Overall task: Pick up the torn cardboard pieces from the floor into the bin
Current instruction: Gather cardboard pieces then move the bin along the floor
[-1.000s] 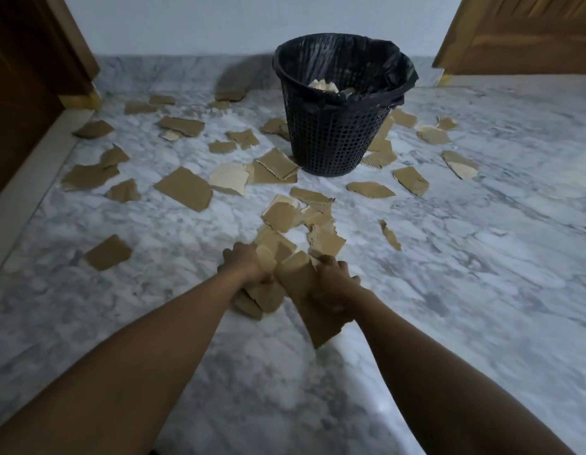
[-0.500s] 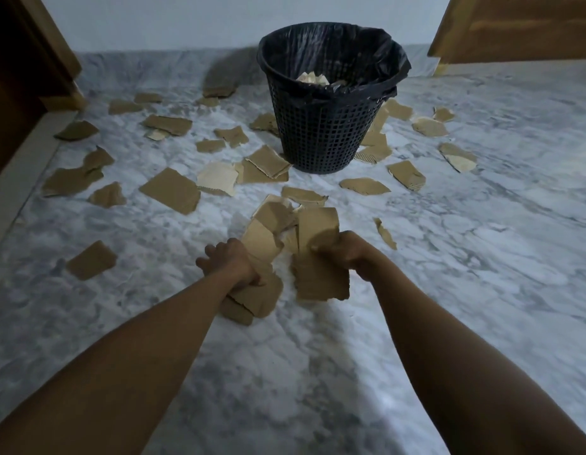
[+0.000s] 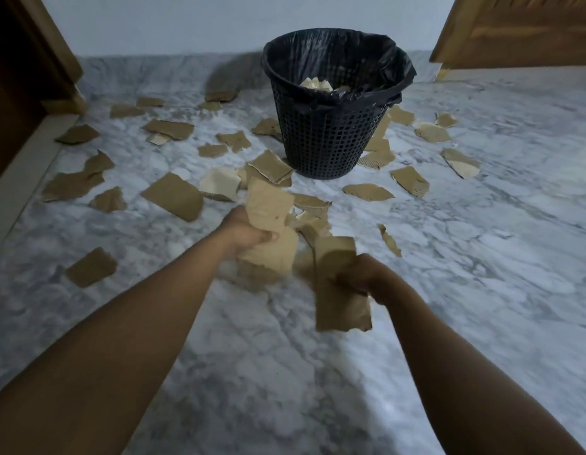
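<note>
Above the floor, left hand and right hand have risen, each gripping cardboard pieces.

All we show is bare: long, slim left forearm from the frame's lower left, right forearm from the lower right, ending mid-frame in our left hand and right hand, slightly blurry.

No writing, label, brand, number or sign can be read anywhere in the head view: the torn cardboard pieces, the bin and its liner show plain, unprinted surfaces.
</note>
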